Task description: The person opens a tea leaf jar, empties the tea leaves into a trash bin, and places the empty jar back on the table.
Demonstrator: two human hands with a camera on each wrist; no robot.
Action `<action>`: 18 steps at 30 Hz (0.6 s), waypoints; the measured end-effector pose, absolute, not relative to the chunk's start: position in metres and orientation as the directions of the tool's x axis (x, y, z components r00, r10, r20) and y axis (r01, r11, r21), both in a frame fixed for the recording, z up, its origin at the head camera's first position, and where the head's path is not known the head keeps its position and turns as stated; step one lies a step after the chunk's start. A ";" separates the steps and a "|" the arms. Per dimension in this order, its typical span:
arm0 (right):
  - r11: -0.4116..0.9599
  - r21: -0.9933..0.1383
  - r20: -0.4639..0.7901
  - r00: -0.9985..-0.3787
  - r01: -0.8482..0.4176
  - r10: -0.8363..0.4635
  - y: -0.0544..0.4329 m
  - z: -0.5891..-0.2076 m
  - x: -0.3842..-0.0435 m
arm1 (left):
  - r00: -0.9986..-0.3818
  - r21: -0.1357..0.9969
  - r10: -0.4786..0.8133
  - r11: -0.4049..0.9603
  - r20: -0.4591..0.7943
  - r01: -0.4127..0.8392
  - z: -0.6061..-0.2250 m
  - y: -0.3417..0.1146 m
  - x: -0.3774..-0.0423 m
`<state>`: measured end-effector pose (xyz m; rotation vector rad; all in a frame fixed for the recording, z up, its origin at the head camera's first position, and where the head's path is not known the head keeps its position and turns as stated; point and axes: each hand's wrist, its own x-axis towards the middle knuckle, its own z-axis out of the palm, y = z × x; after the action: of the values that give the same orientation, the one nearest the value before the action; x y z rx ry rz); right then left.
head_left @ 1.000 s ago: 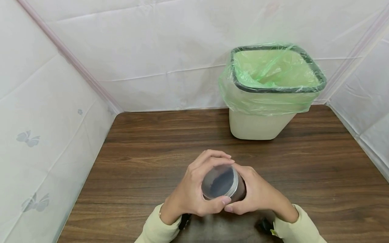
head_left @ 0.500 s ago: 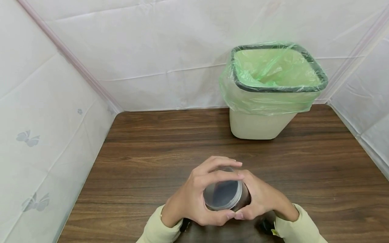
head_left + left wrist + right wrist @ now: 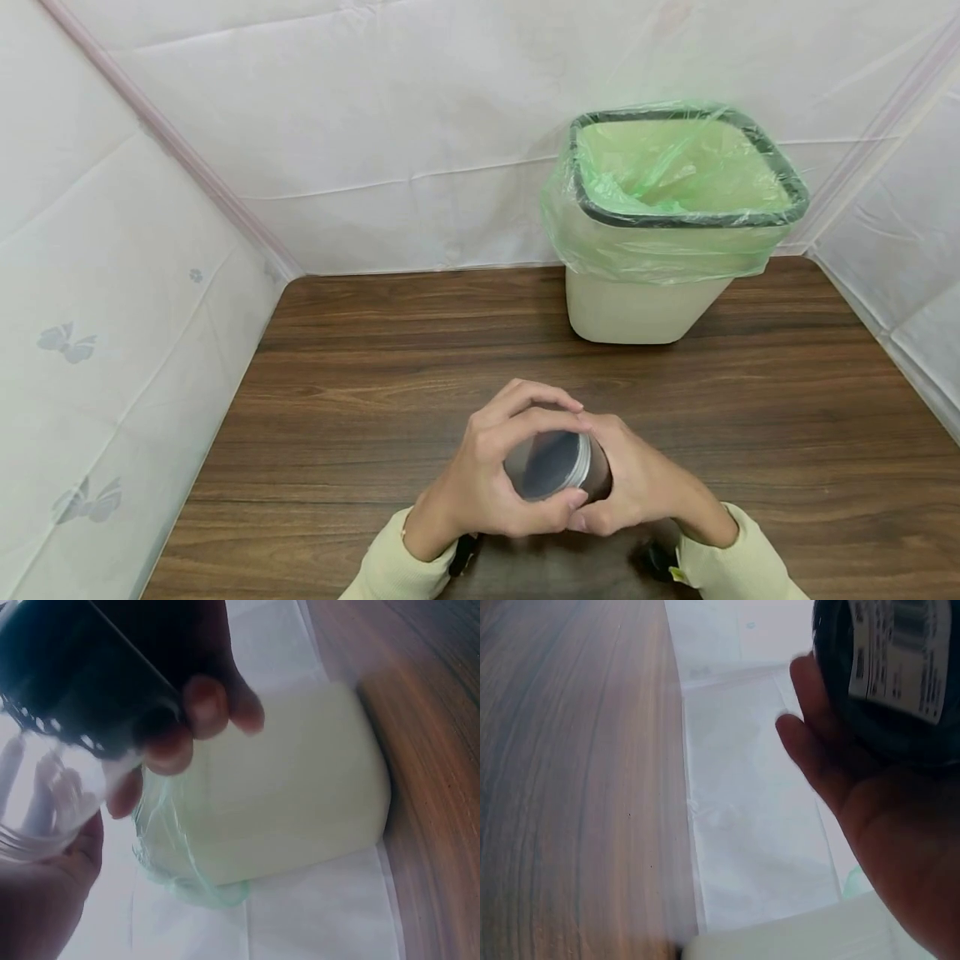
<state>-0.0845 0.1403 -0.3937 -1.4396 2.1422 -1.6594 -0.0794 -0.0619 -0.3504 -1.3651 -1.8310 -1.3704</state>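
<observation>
Both hands hold a clear cylindrical jar (image 3: pixel 550 467) with dark contents over the front middle of the table, its axis tilted toward my left. My left hand (image 3: pixel 487 475) curls its fingers and thumb round the clear end, with the index finger over the far rim. Round the other end, my right hand (image 3: pixel 647 483) grips the jar's dark lower part; its thumb lies close to the left thumb. A white printed label (image 3: pixel 904 660) shows on the jar's dark end in the right wrist view. In the left wrist view, the dark contents border a clear, ridged section.
A cream waste bin (image 3: pixel 630 308) with a dark rim stands at the back right of the brown wooden table (image 3: pixel 360 392). Its green plastic bag (image 3: pixel 667 254) folds over the rim. White sheeting (image 3: pixel 420 125) lines the back and both sides.
Both hands dip toward me with the jar, then rise slightly again, and the jar's tilt shifts a little. The grip stays on it throughout. The bin has not moved.
</observation>
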 end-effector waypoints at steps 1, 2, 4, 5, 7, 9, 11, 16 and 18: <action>0.003 -0.788 0.453 -0.582 -0.616 -0.675 0.140 -0.393 -0.084 | -0.408 0.441 0.416 0.019 0.813 0.898 -0.351 -0.062 -0.079; 0.031 -0.782 0.454 -0.603 -0.622 -0.655 0.139 -0.393 -0.083 | -0.423 0.448 0.402 0.035 0.812 0.893 -0.352 -0.062 -0.080; 0.099 -0.766 0.456 -0.646 -0.635 -0.612 0.138 -0.391 -0.081 | -0.447 0.458 0.374 0.063 0.813 0.887 -0.354 -0.061 -0.080; 0.134 -0.759 0.455 -0.667 -0.637 -0.591 0.137 -0.391 -0.080 | -0.458 0.463 0.357 0.078 0.814 0.883 -0.355 -0.061 -0.081; 0.225 -0.737 0.448 -0.710 -0.638 -0.544 0.135 -0.390 -0.078 | -0.493 0.484 0.321 0.113 0.809 0.868 -0.358 -0.060 -0.081; 0.314 -0.697 0.454 -0.736 -0.644 -0.502 0.133 -0.389 -0.076 | -0.532 0.512 0.283 0.146 0.798 0.847 -0.361 -0.058 -0.081; 0.397 -0.648 0.470 -0.752 -0.650 -0.463 0.131 -0.389 -0.075 | -0.570 0.541 0.248 0.178 0.783 0.822 -0.363 -0.057 -0.081; 0.495 -0.566 0.516 -0.751 -0.659 -0.412 0.130 -0.390 -0.074 | -0.629 0.593 0.208 0.212 0.749 0.777 -0.367 -0.055 -0.080; 0.500 -0.567 0.512 -0.756 -0.654 -0.408 0.129 -0.390 -0.074 | -0.642 0.607 0.208 0.212 0.738 0.766 -0.367 -0.056 -0.079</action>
<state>-0.0742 0.1294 -0.3897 -1.0921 2.9822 -1.3684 -0.0795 -0.0556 -0.3671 -0.8991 -1.9839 -1.4414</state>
